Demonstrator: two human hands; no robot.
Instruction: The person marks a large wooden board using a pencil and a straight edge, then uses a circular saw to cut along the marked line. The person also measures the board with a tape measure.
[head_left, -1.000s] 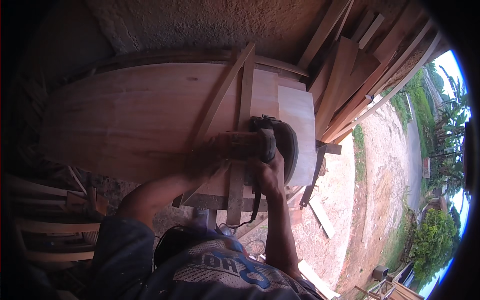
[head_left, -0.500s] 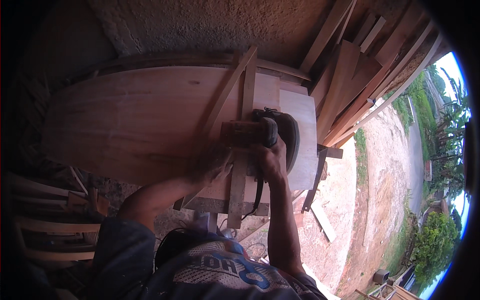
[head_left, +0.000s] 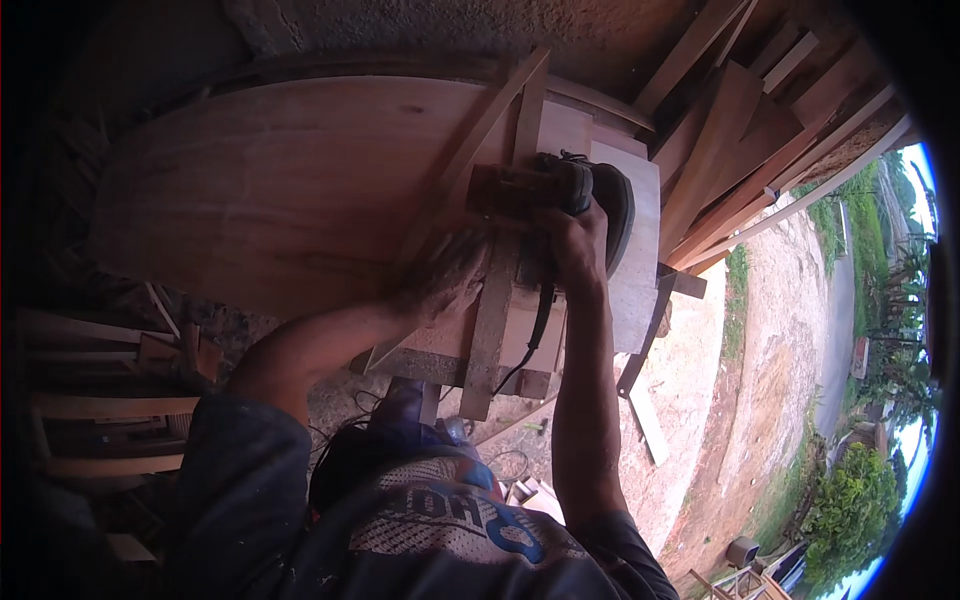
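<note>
My right hand (head_left: 580,245) is closed around the handle of a dark corded power tool (head_left: 572,188) with a rounded edge on its right side. Its exact kind is hard to make out in the shade. A black cord (head_left: 538,330) runs down from it. The tool rests over the right part of a large wooden board (head_left: 290,180), beside a crossing wooden strip (head_left: 490,335). My left hand (head_left: 455,275) lies low over the board just left of that strip, fingers stretched out and apparently holding nothing. A second, slanting strip (head_left: 490,125) meets the first near the far edge.
Planks (head_left: 710,150) lean in a pile at the far right, near a rough wall (head_left: 400,40). Curved wooden pieces (head_left: 110,405) are stacked at lower left. A pale offcut (head_left: 648,425) lies on the ground to the right, with a dirt strip and greenery beyond.
The whole view has shifted, so the board appears higher and further right. The tool in my right hand has moved slightly farther from me along the strip. My left hand's fingers now look straighter.
</note>
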